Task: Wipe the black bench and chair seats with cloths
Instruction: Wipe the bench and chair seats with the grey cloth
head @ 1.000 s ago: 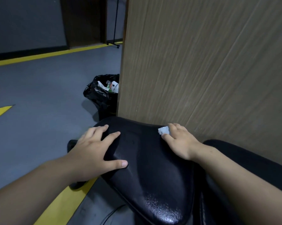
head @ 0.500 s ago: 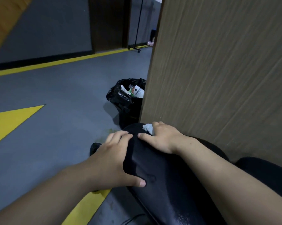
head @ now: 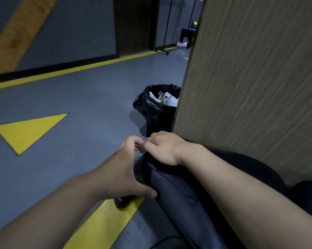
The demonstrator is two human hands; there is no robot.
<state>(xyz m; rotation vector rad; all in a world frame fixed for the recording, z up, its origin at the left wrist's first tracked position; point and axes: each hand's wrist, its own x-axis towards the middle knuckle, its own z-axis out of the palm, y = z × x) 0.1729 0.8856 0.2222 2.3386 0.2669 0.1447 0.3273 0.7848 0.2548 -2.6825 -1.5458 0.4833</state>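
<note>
While the left hand [head: 122, 169], fingers curled, steadies the seat [head: 178, 191] at its left edge with its thumb, the right hand [head: 162, 150] curls over the far end by the panel [head: 250, 87] to wipe there, though whether it grips the hidden cloth I cannot tell.

Two hands show, a left hand [head: 121, 169] and a right hand [head: 163, 150], with one black seat [head: 178, 194] under them. Beyond them stands one black-bagged bin [head: 151, 108]; left of them, one yellow triangle [head: 27, 130].
</note>
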